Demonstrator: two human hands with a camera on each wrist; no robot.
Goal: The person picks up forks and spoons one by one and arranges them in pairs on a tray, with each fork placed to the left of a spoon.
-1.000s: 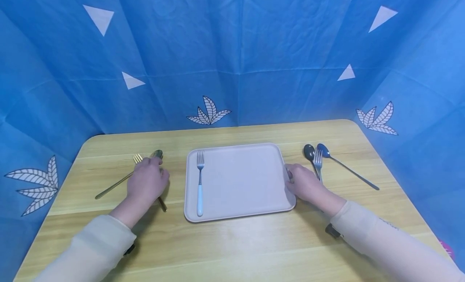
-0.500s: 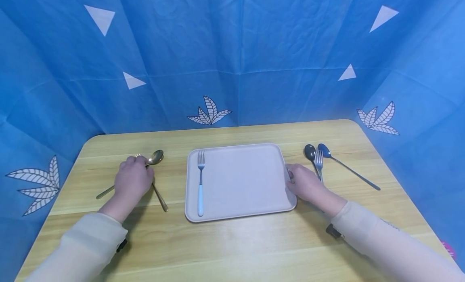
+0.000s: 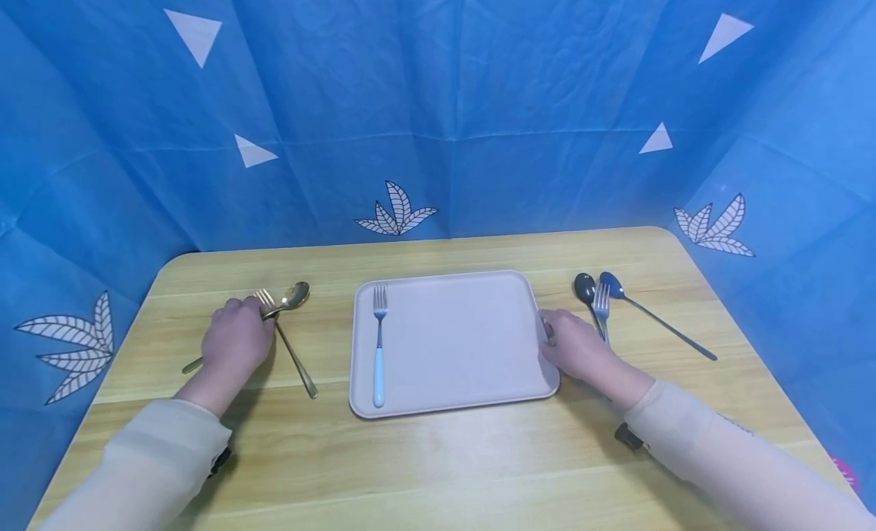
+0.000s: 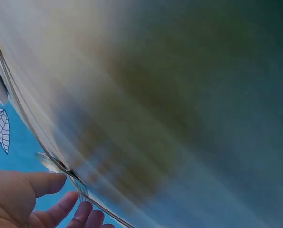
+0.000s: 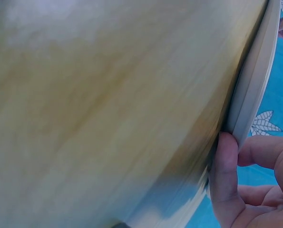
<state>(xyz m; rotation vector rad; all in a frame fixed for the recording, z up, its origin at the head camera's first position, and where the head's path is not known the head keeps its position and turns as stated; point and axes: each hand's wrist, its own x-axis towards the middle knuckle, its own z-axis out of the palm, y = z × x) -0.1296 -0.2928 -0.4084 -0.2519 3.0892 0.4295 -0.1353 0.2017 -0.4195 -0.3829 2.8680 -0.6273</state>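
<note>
My left hand (image 3: 236, 335) lies over the handle of a gold spoon (image 3: 296, 295), beside a gold fork (image 3: 294, 354) that crosses under the spoon. In the left wrist view the thumb and fingers of this left hand (image 4: 46, 202) are parted near the cutlery. My right hand (image 3: 576, 342) pinches the right edge of a pale tray (image 3: 465, 341); in the right wrist view the thumb and index finger of the right hand (image 5: 253, 175) meet at the tray's rim (image 5: 253, 80). On the tray's left side lies a fork with a light blue handle (image 3: 379, 364).
Right of the tray, a dark spoon (image 3: 585, 287), a silver fork (image 3: 601, 301) and a blue spoon (image 3: 657, 318) lie close together, partly behind my right hand. The wooden table (image 3: 452, 470) is bordered at the back and sides by a blue printed cloth (image 3: 534, 97).
My left hand has slid left along the gold spoon, uncovering its bowl and the fork's tines and handle. Spoon and fork have not visibly moved. My right hand stays at the tray's edge.
</note>
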